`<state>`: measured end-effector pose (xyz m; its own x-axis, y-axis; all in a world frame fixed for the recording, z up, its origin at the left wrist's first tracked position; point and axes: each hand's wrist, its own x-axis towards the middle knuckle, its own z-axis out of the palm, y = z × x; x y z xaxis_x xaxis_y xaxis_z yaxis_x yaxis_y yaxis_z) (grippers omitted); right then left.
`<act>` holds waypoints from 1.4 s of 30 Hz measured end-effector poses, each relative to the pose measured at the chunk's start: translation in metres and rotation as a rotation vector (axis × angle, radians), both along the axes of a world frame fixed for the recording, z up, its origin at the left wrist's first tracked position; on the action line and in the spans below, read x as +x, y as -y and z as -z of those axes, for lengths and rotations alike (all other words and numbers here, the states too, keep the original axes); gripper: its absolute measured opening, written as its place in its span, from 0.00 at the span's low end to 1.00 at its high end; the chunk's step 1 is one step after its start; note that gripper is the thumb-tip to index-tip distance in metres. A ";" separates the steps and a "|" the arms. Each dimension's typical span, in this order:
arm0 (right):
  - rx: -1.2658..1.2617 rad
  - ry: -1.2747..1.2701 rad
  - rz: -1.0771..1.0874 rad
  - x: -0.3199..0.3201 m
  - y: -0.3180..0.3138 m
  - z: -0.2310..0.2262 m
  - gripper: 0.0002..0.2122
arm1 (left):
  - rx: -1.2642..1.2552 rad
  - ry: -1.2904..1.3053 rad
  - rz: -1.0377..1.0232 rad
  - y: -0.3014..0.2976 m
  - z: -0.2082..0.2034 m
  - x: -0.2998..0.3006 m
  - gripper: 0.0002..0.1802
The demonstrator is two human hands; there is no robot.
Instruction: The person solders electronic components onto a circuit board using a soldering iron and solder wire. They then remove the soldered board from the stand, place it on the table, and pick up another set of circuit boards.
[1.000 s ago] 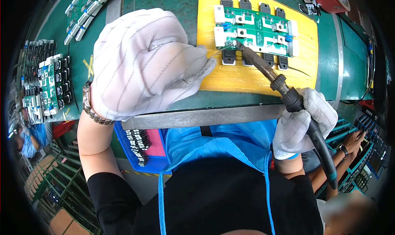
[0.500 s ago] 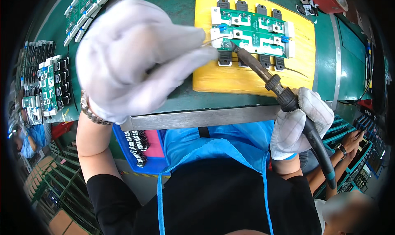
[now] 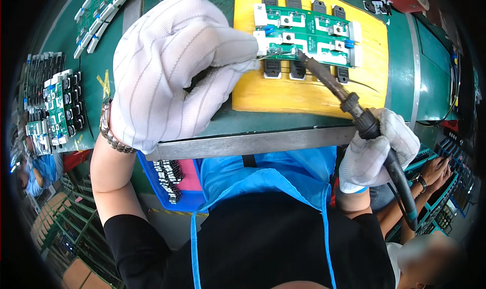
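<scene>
Your gloved left hand (image 3: 177, 71) pinches a thin wire (image 3: 276, 54), its end over the near edge of the green circuit board (image 3: 323, 35), which lies toward the yellow pad's (image 3: 304, 99) far edge. Soldering iron (image 3: 349, 100): tip sits farther right along that board edge than half a second ago; likely a fresh spot being worked. Your right hand (image 3: 378, 149) grips it, fingers closed.

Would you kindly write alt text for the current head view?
A gloved right hand holds a soldering iron at a green circuit board over a yellow pad, while the gloved left hand pinches thin wire near the iron's tip.
</scene>
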<state>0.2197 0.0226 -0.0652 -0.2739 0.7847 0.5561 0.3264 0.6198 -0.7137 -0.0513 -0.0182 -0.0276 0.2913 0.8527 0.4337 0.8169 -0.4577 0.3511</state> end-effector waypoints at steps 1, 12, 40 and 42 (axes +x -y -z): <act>0.025 -0.052 -0.021 -0.002 0.000 0.002 0.13 | 0.002 -0.001 0.001 -0.001 0.001 0.001 0.13; 0.009 -0.082 -0.051 -0.002 -0.001 -0.004 0.11 | -0.008 -0.024 0.072 -0.005 0.007 0.002 0.13; -0.075 -0.213 0.156 0.000 0.005 0.000 0.20 | 0.031 0.341 -0.056 -0.005 0.009 0.010 0.10; 0.004 -0.059 0.128 0.007 0.000 0.000 0.18 | 0.033 0.136 -0.015 -0.008 0.006 0.005 0.08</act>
<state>0.2263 0.0229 -0.0653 -0.1384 0.8088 0.5716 0.3603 0.5787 -0.7316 -0.0459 -0.0097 -0.0334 0.2154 0.8411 0.4962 0.7693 -0.4591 0.4442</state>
